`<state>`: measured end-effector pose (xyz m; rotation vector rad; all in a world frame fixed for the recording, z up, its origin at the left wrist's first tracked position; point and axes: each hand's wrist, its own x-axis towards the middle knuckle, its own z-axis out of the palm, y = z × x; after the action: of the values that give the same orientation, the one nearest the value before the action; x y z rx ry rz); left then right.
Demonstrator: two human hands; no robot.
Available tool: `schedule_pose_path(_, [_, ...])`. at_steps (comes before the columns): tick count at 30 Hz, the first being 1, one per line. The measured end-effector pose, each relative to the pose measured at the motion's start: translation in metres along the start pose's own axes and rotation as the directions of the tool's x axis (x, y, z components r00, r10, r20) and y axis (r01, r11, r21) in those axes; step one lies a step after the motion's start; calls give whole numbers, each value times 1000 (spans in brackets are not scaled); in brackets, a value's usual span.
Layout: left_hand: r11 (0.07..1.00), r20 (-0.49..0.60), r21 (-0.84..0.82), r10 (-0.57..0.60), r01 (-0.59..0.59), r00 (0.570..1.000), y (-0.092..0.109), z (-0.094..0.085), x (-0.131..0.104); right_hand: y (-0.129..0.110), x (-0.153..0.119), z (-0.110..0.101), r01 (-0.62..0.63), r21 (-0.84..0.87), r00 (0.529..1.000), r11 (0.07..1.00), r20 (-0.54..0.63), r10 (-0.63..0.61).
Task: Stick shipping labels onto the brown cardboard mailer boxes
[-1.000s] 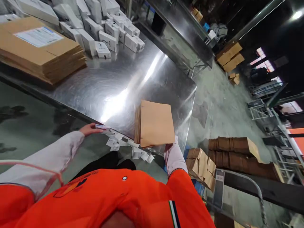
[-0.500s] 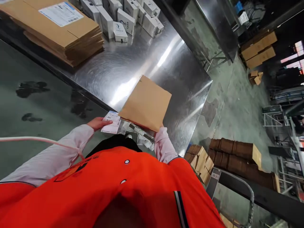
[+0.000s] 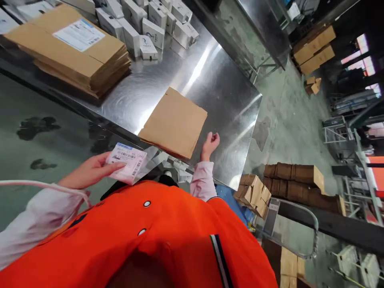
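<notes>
A flat brown cardboard box [image 3: 174,122] lies on the steel table [image 3: 222,96] near its front edge. My right hand [image 3: 209,145] hovers just to the right of the box with fingers loosely curled and nothing in it. My left hand [image 3: 90,171] is off the table's left side, close to my orange jacket, and holds a white printed label [image 3: 127,162] with barcodes on it. Crumpled white label backings [image 3: 177,165] lie at the table edge below the box.
A stack of flattened cartons [image 3: 72,48] with a shipping label sits at the table's back left. Several small white product boxes [image 3: 150,24] crowd the far end. On the floor to the right are brown cartons [image 3: 294,180] and a metal trolley frame [image 3: 300,224].
My right hand has laid the flat cardboard box down on the table and let go. My left hand has lifted the white label off the table edge toward my body.
</notes>
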<state>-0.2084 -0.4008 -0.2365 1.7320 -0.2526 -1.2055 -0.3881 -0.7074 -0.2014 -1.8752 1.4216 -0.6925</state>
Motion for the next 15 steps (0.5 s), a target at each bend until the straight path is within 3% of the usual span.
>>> schedule_pose_path(2, [996, -22, 53, 78, -76, 997, 34, 0, -15, -19, -15, -14, 54, 131, 998, 990, 4, -55])
schedule_pose_path(3, [985, -22, 105, 141, -138, 990, 48, 6, -18, -31, -25, -19, 107, 219, 988, 970, 88, -129])
schedule_pose_path(4, [966, -15, 157, 208, -203, 978, 59, 15, -19, -43, -36, -22, 150, 306, 952, 940, 212, -220])
schedule_pose_path(6, [921, 1, 220, 328, -320, 945, 72, 38, -17, -62, -56, -23, 165, 401, 820, 901, 451, -352])
schedule_pose_path(7, [906, -4, 230, 367, -357, 930, 74, 50, -14, -67, -64, -22, 157, 407, 775, 900, 514, -368])
schedule_pose_path(8, [898, -14, 232, 388, -374, 922, 75, 61, -12, -70, -69, -21, 149, 402, 761, 903, 537, -364])
schedule_pose_path(12, [922, -69, 176, 362, -346, 930, 78, 92, -7, -63, -70, -24, 172, 365, 817, 915, 466, -340])
schedule_pose_path(15, [966, 55, -9, 257, -257, 965, 82, 100, -1, -63, -49, -30, 324, 287, 816, 902, 398, -420])
